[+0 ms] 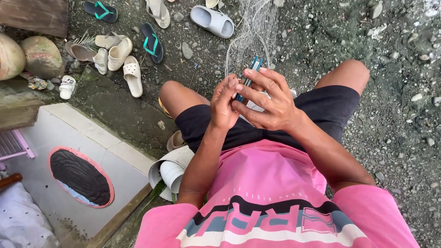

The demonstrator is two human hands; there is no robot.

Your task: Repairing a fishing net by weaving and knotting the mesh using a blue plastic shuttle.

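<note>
1. A pale fishing net point(250, 32) hangs from the gravel ground point(395, 115) to the lap; mending appears under way, judging by the grip.
2. Right hand point(271, 98), fingers spread, steadies the blue netting needle point(250, 73) above the knees.
3. Left hand point(225, 103) pinches thread beside it; the following knot would need tension.

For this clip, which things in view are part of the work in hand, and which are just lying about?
In hand:
- left hand and right hand, both closed on the blue netting needle
- fine white fishing net running up from the hands

Lying about:
- sandals and slippers on the ground
- grey slide sandal
- oval black mat
- round stones
- white cups
</note>
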